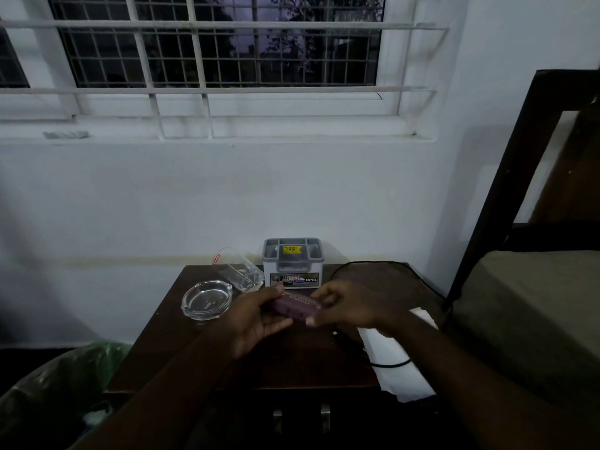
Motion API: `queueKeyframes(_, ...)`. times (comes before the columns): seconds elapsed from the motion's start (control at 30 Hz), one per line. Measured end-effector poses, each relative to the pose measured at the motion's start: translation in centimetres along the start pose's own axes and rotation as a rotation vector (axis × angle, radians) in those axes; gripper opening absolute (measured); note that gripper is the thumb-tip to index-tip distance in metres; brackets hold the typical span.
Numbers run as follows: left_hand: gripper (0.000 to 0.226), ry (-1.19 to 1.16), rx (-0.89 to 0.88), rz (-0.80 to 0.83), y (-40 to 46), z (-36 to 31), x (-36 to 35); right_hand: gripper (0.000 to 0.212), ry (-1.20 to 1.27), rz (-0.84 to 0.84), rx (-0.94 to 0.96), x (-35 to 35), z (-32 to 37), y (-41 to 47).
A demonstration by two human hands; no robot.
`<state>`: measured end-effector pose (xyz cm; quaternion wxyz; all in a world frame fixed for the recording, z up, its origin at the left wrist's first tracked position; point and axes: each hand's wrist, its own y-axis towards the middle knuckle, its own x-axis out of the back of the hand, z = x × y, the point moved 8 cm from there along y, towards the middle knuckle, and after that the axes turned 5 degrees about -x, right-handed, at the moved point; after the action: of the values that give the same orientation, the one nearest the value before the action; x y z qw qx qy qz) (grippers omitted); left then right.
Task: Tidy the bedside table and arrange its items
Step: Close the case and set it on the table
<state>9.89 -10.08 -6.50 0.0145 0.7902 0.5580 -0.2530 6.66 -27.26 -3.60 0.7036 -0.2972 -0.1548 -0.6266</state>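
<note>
Over the middle of the dark wooden bedside table [168,345], I hold a small purple box with pale lettering [297,307] in both hands. My left hand [256,323] grips its left end from below. My right hand [350,308] pinches its right end. Behind the box stands a white container with a grey lid and a yellow sticker [293,263]. To its left, a clear drinking glass [242,271] lies tipped on its side. A clear glass ashtray [206,299] sits at the table's left. Partly under my right forearm lies a white paper [394,358], crossed by a black cable [389,364].
The table stands against a white wall under a barred window [207,60]. A dark bed frame with a mattress [532,287] is close on the right. A green plastic bag [65,378] sits low on the left. Drawer handles [300,417] show at the table's front.
</note>
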Motion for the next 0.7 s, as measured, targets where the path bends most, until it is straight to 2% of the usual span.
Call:
queueKeyframes(0.13, 0.037, 0.07, 0.029, 0.086, 0.1, 0.7, -1.1, 0.044, -0.304, -0.01, -0.025, 0.9, 0.2, -0.5)
queueKeyframes(0.23, 0.046, 0.157, 0.008, 0.125, 0.1, 0.9, -1.5, 0.046, -0.509, -0.163, -0.113, 4.9, -1.1, -1.1)
queueKeyframes(0.3, 0.05, 0.229, -0.013, 0.104, 0.2, 0.9, -1.1, 0.054, -0.491, -0.318, -0.178, 7.8, -3.0, -1.3)
queueKeyframes(0.37, 0.041, 0.281, -0.023, 0.097, 0.5, 1.0, -0.8, 0.064, -0.403, -0.446, -0.245, 10.1, -5.2, -1.3)
queueKeyframes(0.43, 0.027, 0.303, -0.027, 0.093, 0.8, 1.2, -0.5, 0.079, -0.337, -0.514, -0.335, 11.4, -7.4, -1.2)
queueKeyframes(0.5, 0.023, 0.327, -0.031, 0.086, 1.1, 1.4, -0.3, 0.09, -0.349, -0.564, -0.416, 12.2, -9.0, -0.9)
queueKeyframes(0.7, 0.022, 0.338, -0.032, 0.084, 2.3, 2.0, 0.1, 0.083, -0.465, -0.73, -0.473, 13.4, -10.7, 0.0)
